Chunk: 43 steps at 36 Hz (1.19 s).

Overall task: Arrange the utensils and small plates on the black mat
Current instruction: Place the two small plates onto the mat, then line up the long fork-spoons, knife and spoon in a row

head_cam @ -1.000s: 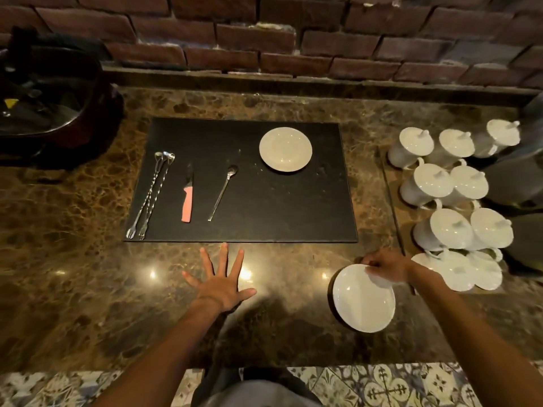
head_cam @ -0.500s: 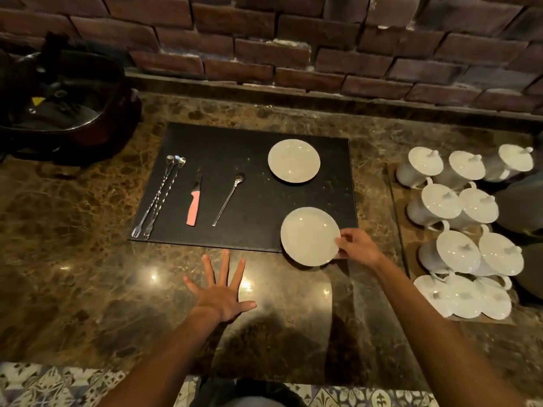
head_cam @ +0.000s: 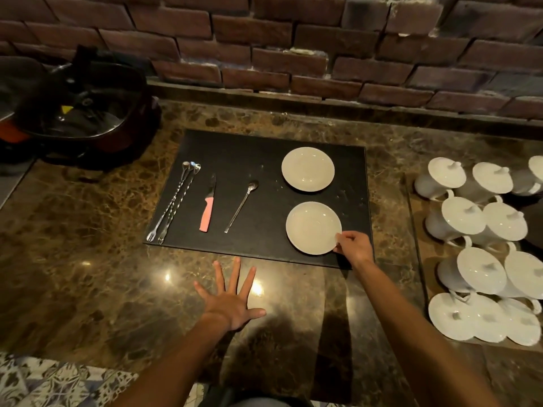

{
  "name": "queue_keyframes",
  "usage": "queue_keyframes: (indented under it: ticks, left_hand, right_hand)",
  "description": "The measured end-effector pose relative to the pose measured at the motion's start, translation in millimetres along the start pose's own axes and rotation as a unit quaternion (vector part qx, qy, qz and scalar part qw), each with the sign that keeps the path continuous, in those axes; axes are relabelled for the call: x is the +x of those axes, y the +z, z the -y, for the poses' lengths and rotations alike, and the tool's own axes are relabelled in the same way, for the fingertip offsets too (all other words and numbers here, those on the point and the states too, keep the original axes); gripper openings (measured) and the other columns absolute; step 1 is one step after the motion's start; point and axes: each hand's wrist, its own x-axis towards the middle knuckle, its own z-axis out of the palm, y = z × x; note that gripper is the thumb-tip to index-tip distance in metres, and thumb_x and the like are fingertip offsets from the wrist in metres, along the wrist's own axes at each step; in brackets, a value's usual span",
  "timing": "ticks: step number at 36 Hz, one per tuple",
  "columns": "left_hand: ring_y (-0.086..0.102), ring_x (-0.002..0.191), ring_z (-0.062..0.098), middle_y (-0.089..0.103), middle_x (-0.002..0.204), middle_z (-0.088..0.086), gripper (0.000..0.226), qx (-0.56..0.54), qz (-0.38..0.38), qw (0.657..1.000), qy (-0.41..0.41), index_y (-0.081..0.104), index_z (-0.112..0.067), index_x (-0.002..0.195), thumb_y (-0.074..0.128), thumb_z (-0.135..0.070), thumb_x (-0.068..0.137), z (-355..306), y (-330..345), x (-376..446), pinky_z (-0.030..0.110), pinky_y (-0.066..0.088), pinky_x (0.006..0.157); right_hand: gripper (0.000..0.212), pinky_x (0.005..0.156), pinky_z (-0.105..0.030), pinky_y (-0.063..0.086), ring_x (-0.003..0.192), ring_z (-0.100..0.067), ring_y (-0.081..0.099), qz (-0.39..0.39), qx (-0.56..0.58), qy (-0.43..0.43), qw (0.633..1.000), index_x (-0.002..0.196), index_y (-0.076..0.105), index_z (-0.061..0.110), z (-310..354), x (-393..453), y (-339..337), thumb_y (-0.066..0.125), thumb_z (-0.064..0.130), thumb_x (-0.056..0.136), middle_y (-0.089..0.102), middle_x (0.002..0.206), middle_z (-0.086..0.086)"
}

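The black mat (head_cam: 252,160) lies on the marble counter. On its left side rest two long twisted forks (head_cam: 173,202), a pink-handled knife (head_cam: 207,208) and a long thin spoon (head_cam: 241,206). A small white plate (head_cam: 307,168) sits at the mat's far right. A second white plate (head_cam: 312,227) lies on the mat just in front of it, and my right hand (head_cam: 354,247) pinches its near right rim. My left hand (head_cam: 230,299) rests flat on the counter in front of the mat, fingers spread, holding nothing.
Several white lidded cups (head_cam: 476,218) crowd a tray at the right, with white lids (head_cam: 482,317) nearest me. A dark round pot (head_cam: 82,118) stands at the back left. A brick wall (head_cam: 293,48) closes the back. The counter's front edge (head_cam: 88,362) is near my body.
My right hand carried the second plate from the counter near the cups up and left onto the mat, in front of the first plate. My left hand stayed put.
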Motion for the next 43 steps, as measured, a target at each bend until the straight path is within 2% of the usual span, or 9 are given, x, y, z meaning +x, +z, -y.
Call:
queue_keyframes:
  ticks: [2, 6, 13, 19, 24, 26, 34, 40, 43]
  left_hand:
    - [-0.054, 0.129, 0.045, -0.062, 0.139, 0.0, 0.104, 0.0, -0.002, 1.0, 0.0, -0.049, -0.044, 0.131, 0.03, -0.091, 0.082, -1, -1, -1, 0.089, -0.01, 0.103]
    - [-0.053, 0.13, 0.044, -0.059, 0.142, -0.001, 0.104, -0.007, -0.016, 1.0, 0.006, -0.045, -0.043, 0.136, 0.03, -0.09, 0.083, 0, -1, -5, 0.088, -0.01, 0.105]
    - [-0.038, 0.147, 0.036, -0.045, 0.156, -0.008, 0.087, -0.027, -0.13, 0.99, 0.041, -0.027, -0.045, 0.151, 0.023, -0.083, 0.091, 15, 15, -16, 0.078, -0.008, 0.114]
    - [-0.006, 0.159, 0.03, -0.004, 0.174, -0.003, 0.07, -0.068, -0.214, 0.974, 0.035, -0.001, -0.04, 0.162, 0.02, -0.068, 0.101, 65, 39, -26, 0.052, -0.001, 0.126]
    - [0.019, 0.157, 0.029, 0.027, 0.169, -0.001, 0.067, -0.132, -0.287, 0.949, 0.017, 0.033, -0.041, 0.157, 0.01, -0.063, 0.098, 126, 43, -42, 0.051, 0.015, 0.124]
    - [0.023, 0.156, 0.03, 0.032, 0.167, -0.001, 0.069, -0.145, -0.301, 0.943, 0.007, 0.038, -0.039, 0.156, 0.01, -0.062, 0.097, 151, 39, -44, 0.052, 0.018, 0.124]
    - [0.013, 0.158, 0.023, 0.016, 0.172, -0.006, 0.074, -0.133, -0.332, 0.934, -0.009, 0.021, -0.041, 0.16, -0.003, -0.058, 0.093, 251, -4, -35, 0.047, 0.013, 0.125]
    - [0.005, 0.159, 0.021, 0.007, 0.173, -0.008, 0.054, -0.139, -0.345, 0.928, 0.005, 0.011, -0.042, 0.161, 0.014, -0.048, 0.107, 314, -35, 9, 0.05, 0.007, 0.127]
    - [0.002, 0.159, 0.02, 0.001, 0.173, -0.01, 0.054, -0.129, -0.347, 0.929, 0.01, 0.005, -0.044, 0.161, 0.012, -0.048, 0.108, 336, -51, 35, 0.049, 0.004, 0.127]
  right_hand:
    - [0.019, 0.086, -0.043, 0.06, 0.072, -0.017, 0.068, 0.001, -0.006, -0.013, 1.0, 0.102, 0.071, 0.005, -1, -3, -4, 0.063, 0.019, 0.09, 0.07, 0.083, -0.007]
    - [0.028, 0.093, -0.041, 0.053, 0.093, -0.024, 0.064, -0.033, -0.064, -0.046, 0.996, 0.112, 0.065, 0.011, 0, -18, -11, 0.067, 0.024, 0.087, 0.07, 0.102, -0.007]
    - [0.012, 0.077, -0.03, 0.044, 0.086, -0.019, 0.061, -0.021, -0.097, -0.096, 0.99, 0.099, 0.064, 0.014, 2, -64, -3, 0.064, 0.021, 0.089, 0.067, 0.093, -0.004]
    - [0.006, 0.088, -0.035, 0.05, 0.092, -0.02, 0.063, 0.034, -0.102, -0.117, 0.987, 0.094, 0.066, 0.016, 5, -103, 32, 0.062, 0.018, 0.091, 0.068, 0.093, -0.002]
    - [0.009, 0.082, -0.035, 0.05, 0.084, -0.019, 0.064, 0.08, -0.1, -0.127, 0.984, 0.087, 0.069, 0.016, 4, -138, 78, 0.062, 0.012, 0.088, 0.07, 0.086, -0.002]
    - [0.013, 0.081, -0.038, 0.05, 0.082, -0.021, 0.063, 0.106, -0.094, -0.122, 0.982, 0.085, 0.068, 0.015, 6, -151, 99, 0.06, 0.005, 0.087, 0.07, 0.084, -0.005]
    - [0.016, 0.078, -0.036, 0.048, 0.078, -0.02, 0.058, 0.122, -0.083, -0.113, 0.983, 0.089, 0.068, 0.0, 24, -197, 188, 0.053, -0.005, 0.087, 0.062, 0.074, -0.002]
    - [0.014, 0.089, -0.044, 0.052, 0.086, -0.025, 0.064, 0.113, -0.082, -0.09, 0.986, 0.092, 0.068, 0.005, 40, -206, 249, 0.056, 0.001, 0.09, 0.067, 0.083, -0.007]
    - [0.014, 0.089, -0.047, 0.052, 0.084, -0.024, 0.063, 0.099, -0.083, -0.085, 0.988, 0.091, 0.07, 0.008, 47, -202, 274, 0.058, 0.002, 0.089, 0.068, 0.082, -0.005]
